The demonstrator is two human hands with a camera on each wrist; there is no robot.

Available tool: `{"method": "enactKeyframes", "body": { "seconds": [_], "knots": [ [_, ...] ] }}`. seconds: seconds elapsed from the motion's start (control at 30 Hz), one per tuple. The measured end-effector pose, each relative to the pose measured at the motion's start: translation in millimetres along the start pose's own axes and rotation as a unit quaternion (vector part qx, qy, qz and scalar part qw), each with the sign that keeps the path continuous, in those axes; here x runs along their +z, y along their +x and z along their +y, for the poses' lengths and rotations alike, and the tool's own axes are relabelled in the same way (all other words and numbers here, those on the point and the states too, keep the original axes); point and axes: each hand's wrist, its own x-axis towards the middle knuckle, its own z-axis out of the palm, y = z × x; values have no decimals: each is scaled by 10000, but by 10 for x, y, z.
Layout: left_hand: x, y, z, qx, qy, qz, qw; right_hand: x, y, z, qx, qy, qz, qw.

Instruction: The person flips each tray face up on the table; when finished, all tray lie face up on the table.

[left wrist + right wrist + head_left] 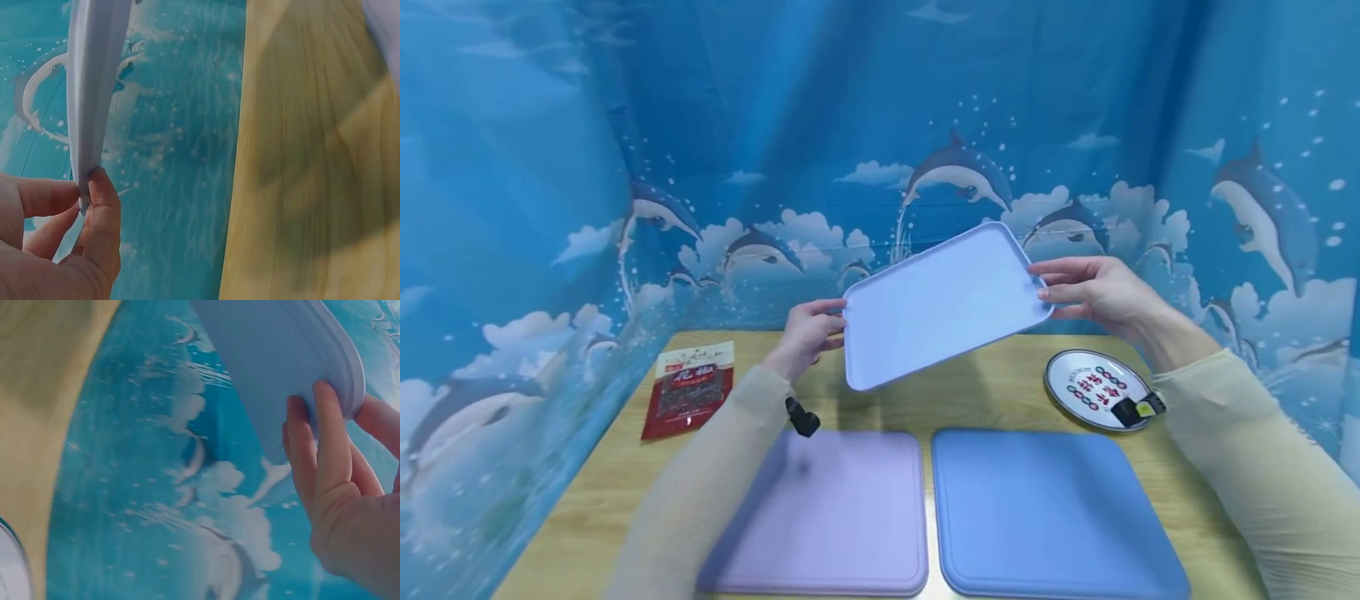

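Observation:
A pale lavender-blue rectangular tray (pixel 943 308) with a low rim is held up above the far part of the table, tilted so its right end is higher. My left hand (pixel 811 335) pinches its left edge between thumb and fingers; the left wrist view shows the tray (pixel 97 87) nearly edge-on. At the tray's right edge, my right hand (pixel 1101 296) grips with the thumb on one face and fingers on the other. In the right wrist view the fingers (pixel 331 444) lie against the tray's outer face (pixel 281 369).
On the wooden table (pixel 587 500) lie a pinkish-lavender mat (pixel 850 517) and a blue mat (pixel 1052 517), side by side. A red and cream packet (pixel 691 390) is at the left, and a round printed plate (pixel 1086 379) at the right. Dolphin-printed curtains (pixel 820 108) surround the table.

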Motion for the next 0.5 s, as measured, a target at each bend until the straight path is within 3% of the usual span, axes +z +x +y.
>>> {"method": "enactKeyframes", "body": {
  "seconds": [0.5],
  "knots": [
    [-188, 84, 124, 50, 1120, 104, 9936, 231, 201, 700, 452, -74, -148, 9988]
  ]
}}
